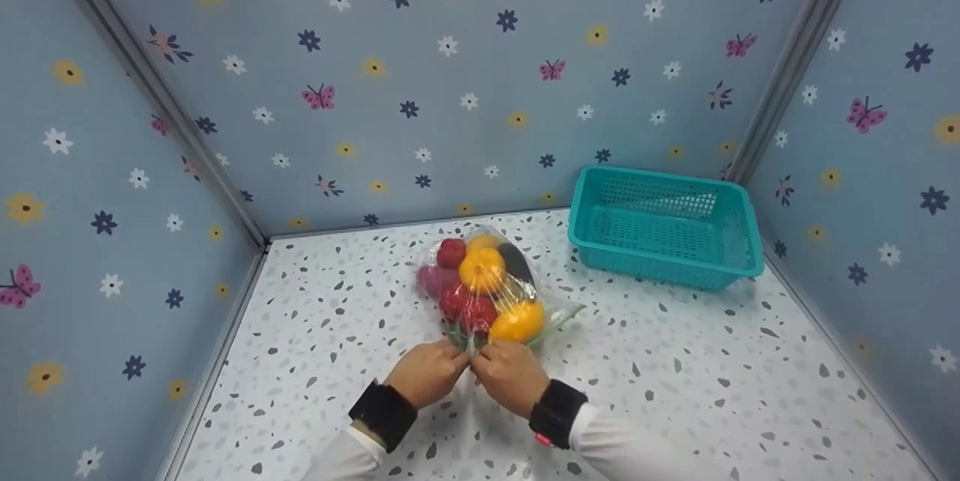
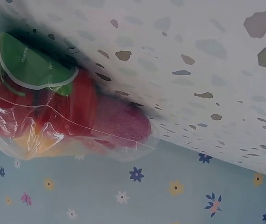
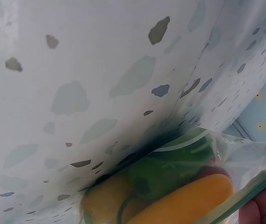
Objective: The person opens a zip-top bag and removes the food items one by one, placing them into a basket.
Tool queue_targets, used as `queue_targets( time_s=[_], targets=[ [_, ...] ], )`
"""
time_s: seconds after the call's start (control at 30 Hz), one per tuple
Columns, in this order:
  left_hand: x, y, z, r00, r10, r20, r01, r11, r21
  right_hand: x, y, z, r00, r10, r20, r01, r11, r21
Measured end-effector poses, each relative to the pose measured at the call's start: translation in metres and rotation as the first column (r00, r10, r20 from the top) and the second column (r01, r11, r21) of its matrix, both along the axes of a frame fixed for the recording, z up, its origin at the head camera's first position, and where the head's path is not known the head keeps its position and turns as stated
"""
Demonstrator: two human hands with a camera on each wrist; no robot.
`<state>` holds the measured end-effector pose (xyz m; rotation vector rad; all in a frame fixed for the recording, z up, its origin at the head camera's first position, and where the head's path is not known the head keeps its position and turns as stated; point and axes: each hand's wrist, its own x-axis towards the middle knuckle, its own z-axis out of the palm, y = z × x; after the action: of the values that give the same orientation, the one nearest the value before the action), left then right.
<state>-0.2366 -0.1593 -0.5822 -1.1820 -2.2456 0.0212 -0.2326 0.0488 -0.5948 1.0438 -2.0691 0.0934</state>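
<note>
A clear plastic zip bag (image 1: 559,310) full of colourful produce lies on the table in the head view. Through the plastic show an orange pumpkin-like piece (image 1: 482,271), a red round one (image 1: 451,253), a dark elongated one (image 1: 516,265) and a yellow one (image 1: 519,321). At the bag's near edge my left hand (image 1: 429,374) and right hand (image 1: 514,376) meet, both pinching its mouth with curled fingers. A green zip strip (image 3: 250,199) runs to my right fingers in the right wrist view. The left wrist view shows a green printed panel (image 2: 35,65) on the bag.
A teal plastic basket (image 1: 664,271) stands at the back right of the speckled white table (image 1: 330,376). Flower-patterned panels (image 1: 450,136) enclose the table at the back and both sides. Each wrist wears a black band (image 1: 559,412).
</note>
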Motion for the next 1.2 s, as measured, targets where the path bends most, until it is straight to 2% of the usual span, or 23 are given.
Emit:
queue_targets(
  time_s=[0.2,0.53,0.7,0.9,1.2],
  targets=[
    [0.001,-0.003,-0.002,1.0,-0.023,-0.006,0.023,0.999,0.025,0.001,0.005,-0.001,1.0,-0.018,-0.001,0.018,1.0,0.003],
    [0.004,-0.008,0.0,1.0,-0.026,0.005,0.025,0.997,0.068,-0.004,0.023,-0.003,1.0,-0.012,0.003,0.012,0.999,0.036],
    [0.005,-0.009,-0.001,0.999,-0.015,0.038,0.012,0.998,0.063,-0.005,0.033,-0.003,1.0,-0.004,0.022,0.003,0.999,0.052],
    [0.005,-0.01,-0.001,0.996,-0.034,0.078,0.027,0.995,0.092,-0.008,0.042,-0.004,0.999,0.006,0.047,-0.008,0.999,0.041],
    [0.006,-0.01,0.0,0.998,-0.051,0.031,0.047,0.991,0.122,-0.012,0.055,-0.005,0.999,0.018,0.031,-0.019,0.999,0.039]
  ],
)
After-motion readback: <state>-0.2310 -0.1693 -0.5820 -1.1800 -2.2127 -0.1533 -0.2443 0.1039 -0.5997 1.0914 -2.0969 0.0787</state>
